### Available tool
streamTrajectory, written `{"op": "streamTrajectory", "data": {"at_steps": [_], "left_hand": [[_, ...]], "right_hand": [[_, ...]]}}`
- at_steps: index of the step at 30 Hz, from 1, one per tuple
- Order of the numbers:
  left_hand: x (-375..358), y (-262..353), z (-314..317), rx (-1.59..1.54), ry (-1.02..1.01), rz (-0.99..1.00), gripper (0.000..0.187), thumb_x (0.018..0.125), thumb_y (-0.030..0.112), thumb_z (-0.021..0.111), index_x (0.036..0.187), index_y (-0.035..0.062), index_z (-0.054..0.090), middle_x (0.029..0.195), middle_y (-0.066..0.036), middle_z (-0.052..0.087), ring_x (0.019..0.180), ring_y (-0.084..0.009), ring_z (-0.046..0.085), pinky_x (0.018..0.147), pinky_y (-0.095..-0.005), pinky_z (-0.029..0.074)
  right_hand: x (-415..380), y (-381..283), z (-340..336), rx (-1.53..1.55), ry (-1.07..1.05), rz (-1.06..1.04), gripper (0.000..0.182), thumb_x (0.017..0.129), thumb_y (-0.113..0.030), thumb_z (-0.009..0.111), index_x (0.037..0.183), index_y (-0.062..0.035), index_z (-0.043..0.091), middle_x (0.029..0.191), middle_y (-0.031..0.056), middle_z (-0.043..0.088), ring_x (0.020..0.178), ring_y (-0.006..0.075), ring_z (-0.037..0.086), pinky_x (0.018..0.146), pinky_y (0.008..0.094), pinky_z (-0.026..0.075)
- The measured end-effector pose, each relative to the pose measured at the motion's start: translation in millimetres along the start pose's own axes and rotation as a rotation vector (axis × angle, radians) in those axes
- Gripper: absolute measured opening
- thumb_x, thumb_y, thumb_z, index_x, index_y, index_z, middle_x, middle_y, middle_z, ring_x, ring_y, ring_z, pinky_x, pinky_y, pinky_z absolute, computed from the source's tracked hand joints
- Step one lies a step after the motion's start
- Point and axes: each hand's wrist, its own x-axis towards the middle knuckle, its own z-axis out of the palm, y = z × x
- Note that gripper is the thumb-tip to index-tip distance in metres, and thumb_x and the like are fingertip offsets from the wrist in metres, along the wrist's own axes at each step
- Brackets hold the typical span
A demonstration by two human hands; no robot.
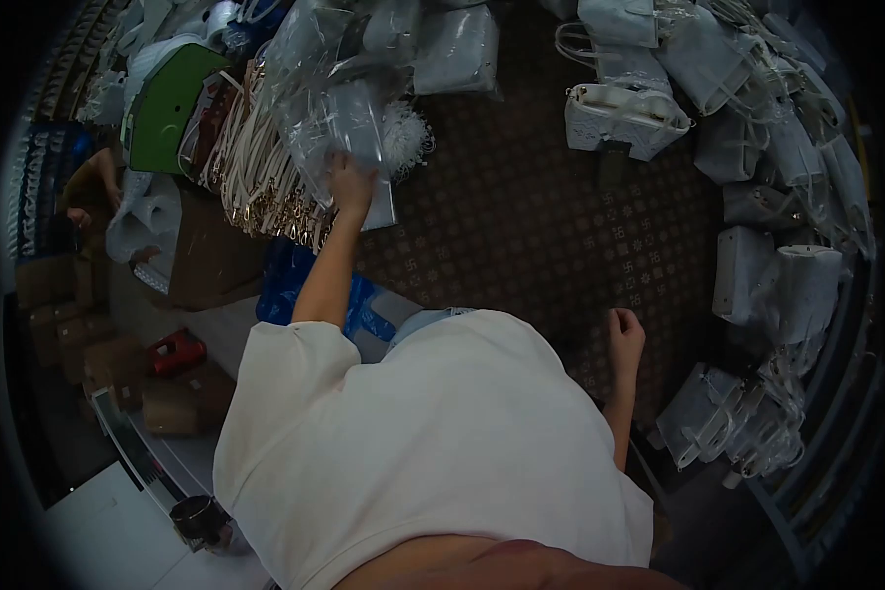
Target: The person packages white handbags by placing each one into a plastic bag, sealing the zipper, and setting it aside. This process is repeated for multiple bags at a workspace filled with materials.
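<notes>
My left hand [351,189] reaches forward to a pile of clear plastic bags [310,118], its fingers closed on the edge of one. A flat, pale plastic-wrapped packet [356,123] lies right at these fingers. Just left of the hand hangs a thick bundle of cream straps [256,157] with gold-coloured metal clasps. A white fluffy pompom [405,140] sits to the right of the packet. My right hand [626,340] hovers low over the brown patterned surface [521,216], fingers curled together, with nothing visible in them.
White handbags [627,120], many in plastic, line the right side and far edge. At left are a green panel [172,108], a brown carton [216,251] and blue plastic [290,280]. Another person's arm [103,182] shows at far left, near a red object [177,352].
</notes>
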Motion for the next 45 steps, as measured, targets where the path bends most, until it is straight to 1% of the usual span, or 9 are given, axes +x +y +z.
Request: {"op": "streamTrajectory", "data": {"at_steps": [9,12,14,17,21,25,31,35,45], "left_hand": [[5.1,24.2,-81.9,-0.464,0.096,0.066,0.010,0.074,0.011,0.062,0.074,0.0013,0.064,0.088,-0.011,0.063,0.086,-0.0292,0.058,0.077,-0.0366,0.045],[-0.5,70.6,-163.7,-0.891,-0.173,-0.259,0.007,0.081,0.008,0.058,0.080,0.0017,0.061,0.085,-0.007,0.063,0.078,-0.0202,0.060,0.065,-0.0317,0.048],[-7.4,95.4,-195.4,-1.744,-0.440,-0.445,0.005,0.085,0.008,0.055,0.087,0.0043,0.057,0.079,-0.003,0.060,0.069,-0.0115,0.056,0.059,-0.0268,0.047],[-15.9,112.3,-200.8,-2.054,-0.615,-0.278,0.005,0.085,0.009,0.056,0.089,0.0066,0.054,0.074,-0.001,0.057,0.059,-0.0086,0.051,0.056,-0.0238,0.044],[-22.8,116.3,-204.6,-1.912,-0.764,-0.208,0.004,0.084,0.008,0.056,0.086,0.0059,0.054,0.072,0.001,0.054,0.056,-0.0067,0.049,0.053,-0.0203,0.041],[-25.5,100.8,-186.4,-1.636,-0.877,-0.046,0.004,0.083,0.006,0.057,0.085,0.0043,0.054,0.074,-0.003,0.057,0.060,-0.0087,0.052,0.053,-0.0209,0.041],[-72.6,127.9,-141.9,-0.208,0.107,0.259,0.025,0.078,0.011,0.060,0.100,0.0020,0.055,0.119,-0.018,0.047,0.108,-0.0310,0.046,0.087,-0.0427,0.037],[-137.8,147.6,-68.7,-0.248,-0.576,0.384,0.052,0.084,0.036,0.049,0.131,0.0168,0.037,0.142,-0.013,0.019,0.127,-0.0397,0.020,0.098,-0.0568,0.017],[-135.5,122.0,-64.1,-0.377,-0.603,0.674,0.045,0.080,0.039,0.056,0.122,0.0220,0.049,0.141,-0.010,0.023,0.130,-0.0352,0.014,0.100,-0.0559,0.012]], "right_hand": [[14.5,-44.4,13.4,-0.061,-0.150,-0.265,0.014,0.081,-0.012,0.057,0.086,0.0012,0.059,0.077,0.0118,0.060,0.069,0.0182,0.058,0.063,0.0285,0.045],[17.0,-45.6,20.9,0.024,-0.195,-0.194,0.015,0.082,-0.013,0.057,0.087,0.0011,0.060,0.078,0.0099,0.061,0.071,0.0162,0.058,0.065,0.0273,0.046],[22.5,-55.2,35.8,0.315,-0.435,-0.133,0.025,0.084,-0.019,0.057,0.099,0.0016,0.058,0.089,0.0089,0.062,0.081,0.0139,0.058,0.071,0.0252,0.045],[27.9,-82.6,70.5,0.867,-0.761,0.033,0.039,0.088,-0.028,0.052,0.114,0.0011,0.050,0.105,0.0103,0.057,0.095,0.0158,0.054,0.081,0.0265,0.044],[42.8,-132.0,77.4,1.349,-1.095,0.345,0.036,0.088,-0.027,0.051,0.112,0.0012,0.050,0.100,0.0112,0.058,0.093,0.0197,0.057,0.080,0.0293,0.046],[82.7,-96.6,107.8,1.233,-0.683,0.128,0.029,0.088,-0.024,0.052,0.102,0.0010,0.052,0.090,0.0106,0.060,0.084,0.0199,0.060,0.069,0.0272,0.049],[64.2,-77.6,125.7,0.718,-0.432,0.140,0.011,0.083,-0.008,0.050,0.085,0.0030,0.052,0.070,0.0106,0.058,0.059,0.0179,0.060,0.052,0.0280,0.051],[56.8,-48.9,146.3,0.416,-0.623,0.195,0.018,0.083,-0.012,0.054,0.091,0.0031,0.053,0.079,0.0107,0.060,0.062,0.0159,0.058,0.058,0.0256,0.050],[88.3,-50.8,125.1,0.222,-0.772,0.032,0.019,0.079,-0.017,0.060,0.073,0.0006,0.062,0.062,0.0052,0.060,0.055,0.0123,0.057,0.047,0.0226,0.044]]}}
